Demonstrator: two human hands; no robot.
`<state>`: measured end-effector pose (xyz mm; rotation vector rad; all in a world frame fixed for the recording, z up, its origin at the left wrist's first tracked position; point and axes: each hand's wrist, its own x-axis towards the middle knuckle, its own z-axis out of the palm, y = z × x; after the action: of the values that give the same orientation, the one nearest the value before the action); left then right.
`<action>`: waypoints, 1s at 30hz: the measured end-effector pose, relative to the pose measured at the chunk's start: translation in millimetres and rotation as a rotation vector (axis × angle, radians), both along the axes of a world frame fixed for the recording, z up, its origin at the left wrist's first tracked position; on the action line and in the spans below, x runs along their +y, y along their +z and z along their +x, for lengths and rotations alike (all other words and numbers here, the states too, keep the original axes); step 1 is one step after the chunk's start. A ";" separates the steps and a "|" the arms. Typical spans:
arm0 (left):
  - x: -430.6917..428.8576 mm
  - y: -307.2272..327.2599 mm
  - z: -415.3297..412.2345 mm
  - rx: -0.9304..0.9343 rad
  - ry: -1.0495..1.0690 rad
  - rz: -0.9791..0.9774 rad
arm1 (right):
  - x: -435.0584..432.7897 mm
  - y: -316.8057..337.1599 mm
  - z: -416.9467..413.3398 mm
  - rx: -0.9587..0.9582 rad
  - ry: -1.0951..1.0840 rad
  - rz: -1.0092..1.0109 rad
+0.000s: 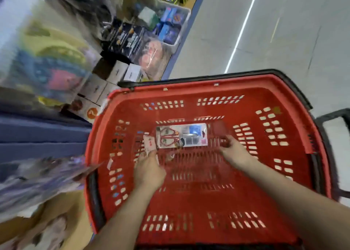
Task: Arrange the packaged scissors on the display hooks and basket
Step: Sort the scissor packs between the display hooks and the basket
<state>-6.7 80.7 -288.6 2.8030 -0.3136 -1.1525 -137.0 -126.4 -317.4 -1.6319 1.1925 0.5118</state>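
A red plastic basket (284, 183) with slotted walls fills the lower middle of the head view, seen from straight above, with a black handle (208, 76) folded along its far rim. On the basket floor, towards the far side, lies the packaged scissors (181, 136): a clear flat pack lying on its back, with red-handled scissors in its left half and blue and grey printing on the right. Both bare forearms reach down into the basket from the near edge. The left grip (149, 168) sits just left of and below that pack, and its fingertips pinch the near end of a small pale packet (149, 143) with red marks on it; the packet touches or overlaps the left edge of the scissors pack, and blur hides what it contains. The right grip (233, 150) is low over the basket floor just beside the pack's right end, fingers bent down towards the slots; motion blur makes it impossible to tell whether it is clenched on anything or released. To the left stand shelves of boxed goods (121, 39), heavily smeared, with a clear bin (186, 16) of blue boxes farther along. Beyond the basket lies a grey floor (293, 31) crossed by a white line (242, 28).
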 end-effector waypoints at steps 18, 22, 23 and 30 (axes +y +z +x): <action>-1.4 -131.6 14.7 -0.231 0.019 -0.037 | 35.1 -179.6 72.4 0.174 -0.218 -0.360; -8.4 -109.3 8.9 -0.307 0.039 -0.167 | 42.3 -177.5 74.0 0.175 -0.210 -0.409; -11.6 -104.7 6.9 -0.372 -0.020 -0.230 | 44.4 -174.0 74.7 0.164 -0.221 -0.407; -54.5 -134.5 -12.4 -0.372 -0.625 -0.448 | 24.1 -121.9 46.6 -0.206 -0.691 0.938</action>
<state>-19.0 26.2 -423.1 2.5371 -1.3608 -0.4995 -90.3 -102.3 -439.3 -0.4192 1.0324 0.3489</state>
